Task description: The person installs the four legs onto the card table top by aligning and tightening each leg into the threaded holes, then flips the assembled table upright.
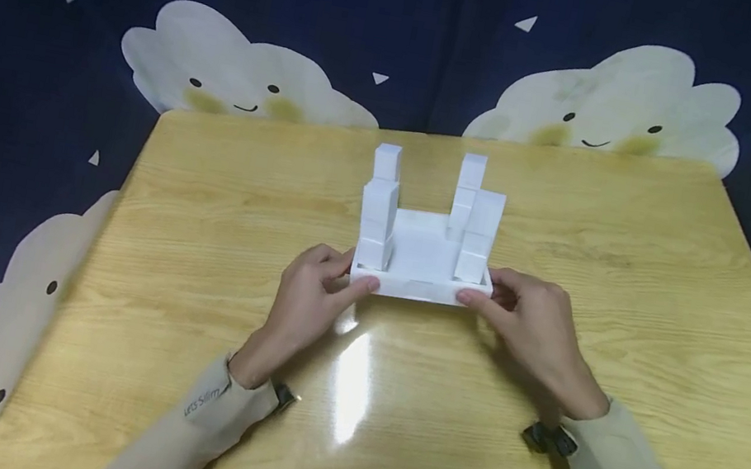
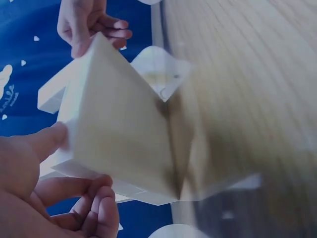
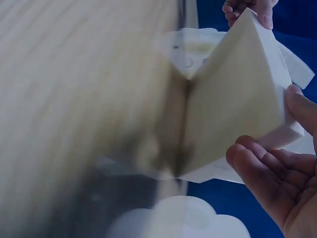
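A shallow white tray (image 1: 420,288) is held by both hands at its near corners. Its near side is raised, and the wrist views show the plain underside (image 2: 121,114) slanting down until the far edge meets the table. My left hand (image 1: 309,290) grips the left corner, thumb on the front wall, fingers along the side. The right hand (image 1: 541,322) does likewise at the right corner. White block stacks rise from the tray's corners: a near left stack (image 1: 376,222), a near right stack (image 1: 481,235), a far left stack (image 1: 386,163) and a far right stack (image 1: 471,174).
A wooden table (image 1: 241,186) extends around the tray on all sides, with a bright light reflection in front. Behind it hangs a dark blue curtain (image 1: 410,39) printed with smiling clouds. Both sleeved wrists carry small black devices.
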### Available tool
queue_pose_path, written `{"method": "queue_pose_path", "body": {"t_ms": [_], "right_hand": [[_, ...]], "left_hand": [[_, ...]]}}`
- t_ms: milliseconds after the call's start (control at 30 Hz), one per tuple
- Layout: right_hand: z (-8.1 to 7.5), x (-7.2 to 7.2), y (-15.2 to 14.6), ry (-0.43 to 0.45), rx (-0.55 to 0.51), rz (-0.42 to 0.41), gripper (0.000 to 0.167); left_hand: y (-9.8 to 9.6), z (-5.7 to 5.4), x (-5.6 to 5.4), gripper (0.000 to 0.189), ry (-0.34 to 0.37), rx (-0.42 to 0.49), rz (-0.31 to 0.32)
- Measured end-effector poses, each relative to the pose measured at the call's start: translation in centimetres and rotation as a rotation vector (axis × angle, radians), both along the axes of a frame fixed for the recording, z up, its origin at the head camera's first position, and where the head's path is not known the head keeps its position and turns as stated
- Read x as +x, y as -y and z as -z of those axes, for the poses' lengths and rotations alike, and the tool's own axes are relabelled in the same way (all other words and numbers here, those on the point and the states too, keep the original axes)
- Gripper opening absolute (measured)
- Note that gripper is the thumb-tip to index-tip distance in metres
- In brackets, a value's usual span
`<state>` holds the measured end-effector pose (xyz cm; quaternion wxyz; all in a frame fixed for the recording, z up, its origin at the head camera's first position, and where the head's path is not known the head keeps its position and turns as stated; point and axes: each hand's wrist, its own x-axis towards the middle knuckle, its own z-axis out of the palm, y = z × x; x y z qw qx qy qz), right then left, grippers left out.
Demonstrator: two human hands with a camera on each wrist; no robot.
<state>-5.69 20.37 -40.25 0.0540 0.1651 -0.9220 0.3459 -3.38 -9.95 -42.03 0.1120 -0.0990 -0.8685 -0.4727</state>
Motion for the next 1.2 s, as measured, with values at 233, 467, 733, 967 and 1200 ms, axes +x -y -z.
{"method": "queue_pose_path", "body": {"t_ms": [233, 467, 733, 967, 1200], "right_hand": [[-3.2, 0.3, -0.4, -0.02, 0.046, -0.029, 0.027], [-5.8, 0.0, -0.7, 0.041, 0.122, -0.121, 0.031], [-8.3, -1.0, -0.9, 0.307, 0.17, -0.14, 0.042], [-9.7, -4.0, -1.1, 0.522, 0.172, -0.171, 0.052], [-10.2, -6.9, -1.3, 0.642, 0.112, -0.184, 0.049]], "left_hand": [[-0.1, -2.4, 0.4, 0.046, -0.024, -0.012, 0.001], [0.6, -5.6, 0.4, 0.037, 0.052, -0.147, 0.073], [1.4, -8.8, -1.0, 0.069, 0.277, -0.176, 0.113], [1.6, -10.8, -3.7, 0.07, 0.432, -0.214, 0.172], [1.1, -11.9, -6.2, 0.07, 0.509, -0.256, 0.159]]}}
